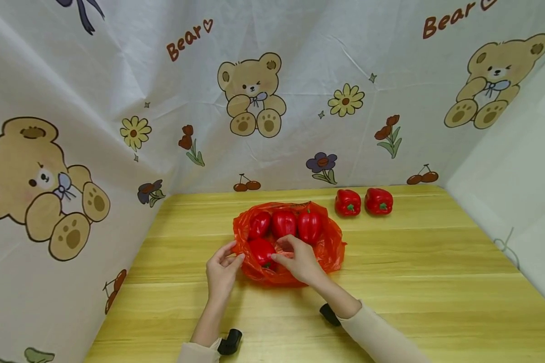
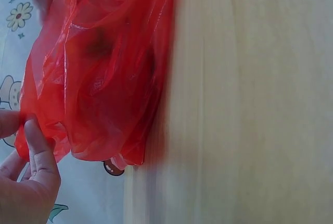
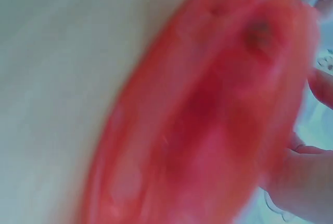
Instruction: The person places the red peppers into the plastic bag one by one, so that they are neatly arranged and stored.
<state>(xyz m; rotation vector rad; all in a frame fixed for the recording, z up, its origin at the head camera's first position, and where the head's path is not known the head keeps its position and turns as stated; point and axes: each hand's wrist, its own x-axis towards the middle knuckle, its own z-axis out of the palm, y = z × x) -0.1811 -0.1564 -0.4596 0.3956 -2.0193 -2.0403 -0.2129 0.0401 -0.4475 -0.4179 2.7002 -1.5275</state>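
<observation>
A thin red plastic bag point(image 1: 331, 252) lies with its mouth spread wide on the table. Inside it, three red bell peppers point(image 1: 284, 223) sit in a row at the back, and another bell pepper point(image 1: 262, 252) lies at the front left with its green stem toward me. My left hand point(image 1: 222, 269) pinches the bag's left rim between thumb and fingers, which the left wrist view also shows at the bag's edge point(image 2: 52, 130). Over the bag's mouth hovers my right hand point(image 1: 303, 261), fingers loosely bent, thumb tip beside the front pepper; nothing shows between thumb and fingers.
Two more red bell peppers point(image 1: 363, 202) stand on the wooden table point(image 1: 413, 282) at the back right. Behind and to the left hangs a white cloth point(image 1: 309, 50) with printed bears. A thin cord point(image 1: 508, 247) shows at the right wall.
</observation>
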